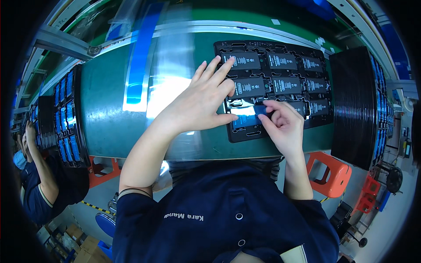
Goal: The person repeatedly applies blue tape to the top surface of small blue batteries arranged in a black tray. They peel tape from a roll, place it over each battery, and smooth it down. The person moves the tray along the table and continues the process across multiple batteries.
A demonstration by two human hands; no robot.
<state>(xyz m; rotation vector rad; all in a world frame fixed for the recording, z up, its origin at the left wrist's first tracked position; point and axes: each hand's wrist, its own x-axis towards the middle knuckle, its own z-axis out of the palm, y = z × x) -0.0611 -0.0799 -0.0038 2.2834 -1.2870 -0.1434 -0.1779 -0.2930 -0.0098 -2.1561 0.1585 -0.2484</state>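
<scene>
We hold the black tray (274, 83) steady with our left hand (204, 98), fingers spread flat on its near-left cells. Our right hand (283, 122) pinches the blue film (247, 115) at the tray's front-left cell; we judge a slow, low peel keeps the part seated.

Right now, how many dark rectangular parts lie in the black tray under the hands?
9 can be seen in the black tray: three in the far row, three in the middle row, two at the right of the near row, and the glossy one the hands touch. Fingers may hide more.
</scene>
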